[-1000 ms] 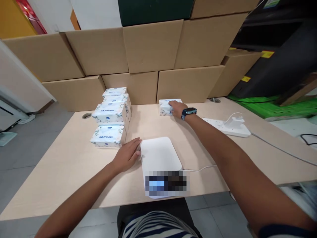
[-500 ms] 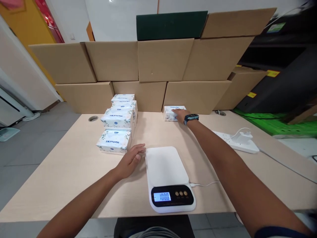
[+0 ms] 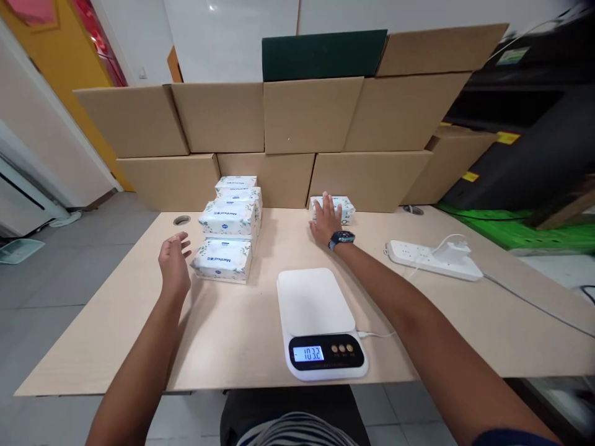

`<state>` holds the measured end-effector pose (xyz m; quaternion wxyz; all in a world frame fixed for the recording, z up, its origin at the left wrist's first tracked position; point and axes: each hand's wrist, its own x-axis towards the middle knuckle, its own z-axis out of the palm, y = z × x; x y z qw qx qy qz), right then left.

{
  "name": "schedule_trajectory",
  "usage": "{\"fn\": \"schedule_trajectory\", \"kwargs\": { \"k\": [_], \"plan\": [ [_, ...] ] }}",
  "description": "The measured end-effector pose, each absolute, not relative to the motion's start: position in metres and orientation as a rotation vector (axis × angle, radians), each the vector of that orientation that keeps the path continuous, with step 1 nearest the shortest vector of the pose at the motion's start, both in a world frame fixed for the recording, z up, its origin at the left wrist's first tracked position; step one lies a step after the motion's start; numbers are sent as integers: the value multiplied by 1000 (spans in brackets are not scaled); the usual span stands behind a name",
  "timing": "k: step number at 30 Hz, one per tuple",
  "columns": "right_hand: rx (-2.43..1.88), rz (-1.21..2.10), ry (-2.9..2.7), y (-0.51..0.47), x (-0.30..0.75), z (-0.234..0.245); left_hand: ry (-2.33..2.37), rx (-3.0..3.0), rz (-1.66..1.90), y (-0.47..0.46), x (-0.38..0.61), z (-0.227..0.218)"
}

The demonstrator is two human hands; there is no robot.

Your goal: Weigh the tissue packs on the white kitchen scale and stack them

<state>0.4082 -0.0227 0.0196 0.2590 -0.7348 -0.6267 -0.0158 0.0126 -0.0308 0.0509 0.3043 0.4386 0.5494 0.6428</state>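
My left hand (image 3: 175, 263) is raised just left of the front pack of tissues (image 3: 222, 260), open, fingers slightly bent and apart, with nothing in it. Behind that pack, more white flowered tissue packs (image 3: 227, 218) stand piled in a row. My right hand (image 3: 326, 222), a watch (image 3: 341, 238) on its wrist, stretches its fingers in front of and over the left part of a single tissue pack (image 3: 344, 209). Whether it touches that pack I cannot tell. Between my arms lies a white kitchen scale (image 3: 316, 303) with a bare platform; its lit display (image 3: 308, 354) seems to read 103.2.
Cardboard boxes (image 3: 264, 179) form a wall along the table's back edge. A white power strip (image 3: 432, 260) with a plug and cable lies at the right. The scale's cable (image 3: 376, 335) runs under my right arm. A cable hole (image 3: 181, 220) is at the back left.
My left hand has moved left, from beside the scale to the outer side of the tissue packs. My right hand has shifted left on the single pack, fingers now pointing away. The display reading changed.
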Motion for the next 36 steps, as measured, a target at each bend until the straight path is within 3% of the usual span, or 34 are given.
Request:
{"fn": "schedule_trajectory", "kwargs": {
  "k": [3,7,12,17,21,24,28,36],
  "plan": [
    [-1699,184,-1470,-48,355,15,1557,1114,1496,-19,8,43],
    [-1382,896,-1211,-97,285,21,1614,1200,1298,-21,1,38],
    [-1361,1380,-1107,-128,223,38,1624,1319,1069,-24,-16,46],
    [-1102,1441,-1276,-132,210,53,1655,1459,897,-35,-17,63],
    [-1120,1354,-1475,-181,271,67,1524,1657,1036,-74,10,71],
    [-1183,1191,-1592,-240,341,71,1104,1897,1286,-112,44,49],
    [-1273,1202,-1477,-290,403,67,412,2394,1186,-139,83,4],
    [-1114,1531,-1481,-283,415,30,553,2383,1126,-124,91,-13]
  ]
}}
